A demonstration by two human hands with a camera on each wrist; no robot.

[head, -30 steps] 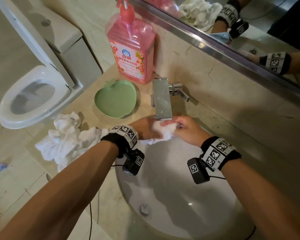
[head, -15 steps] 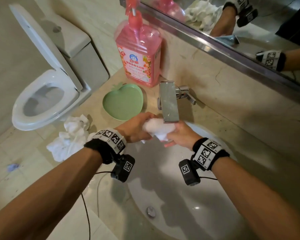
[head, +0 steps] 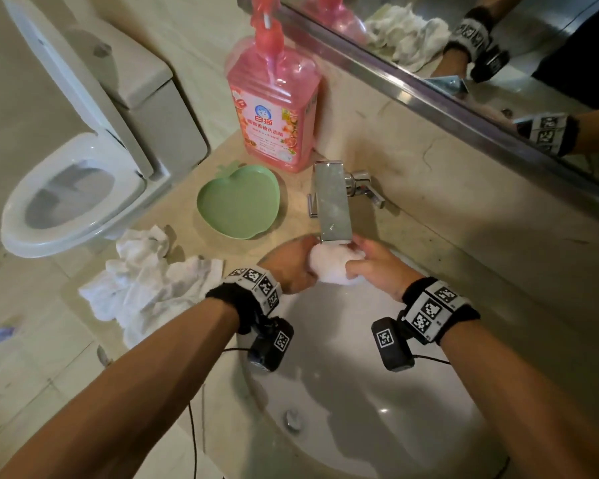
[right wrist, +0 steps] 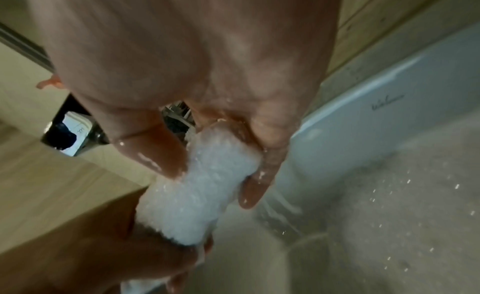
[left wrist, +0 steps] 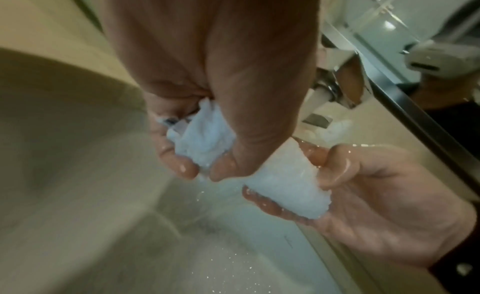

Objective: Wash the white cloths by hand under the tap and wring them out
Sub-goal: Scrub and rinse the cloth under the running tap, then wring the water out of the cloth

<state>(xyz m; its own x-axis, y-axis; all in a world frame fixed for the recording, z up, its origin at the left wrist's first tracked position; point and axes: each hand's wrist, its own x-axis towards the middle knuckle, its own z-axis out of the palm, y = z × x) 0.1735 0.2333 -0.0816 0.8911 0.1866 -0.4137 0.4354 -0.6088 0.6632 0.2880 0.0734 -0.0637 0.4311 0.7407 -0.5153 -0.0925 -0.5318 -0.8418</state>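
A wet white cloth [head: 329, 266], bunched into a short roll, sits right under the chrome tap [head: 332, 202] over the white basin [head: 360, 409]. My left hand [head: 291, 267] grips its left end and my right hand [head: 374, 267] grips its right end. In the left wrist view the fingers and thumb curl round the cloth [left wrist: 207, 138] and the right hand [left wrist: 363, 206] cups the roll's other end. The right wrist view has the cloth [right wrist: 197, 187] pinched between thumb and fingers, with water running off it. More white cloths [head: 146, 285] lie crumpled on the counter to the left.
A green apple-shaped dish [head: 237, 205] and a pink soap pump bottle [head: 274, 108] stand on the beige counter behind the basin. A toilet [head: 73, 188] with raised lid is at the far left. A mirror [head: 498, 46] runs along the wall.
Both hands stay on the cloth under the tap and have squeezed it from a loose bunch into a tighter roll. The head camera has shifted, so the scene sits lower-right in the picture.
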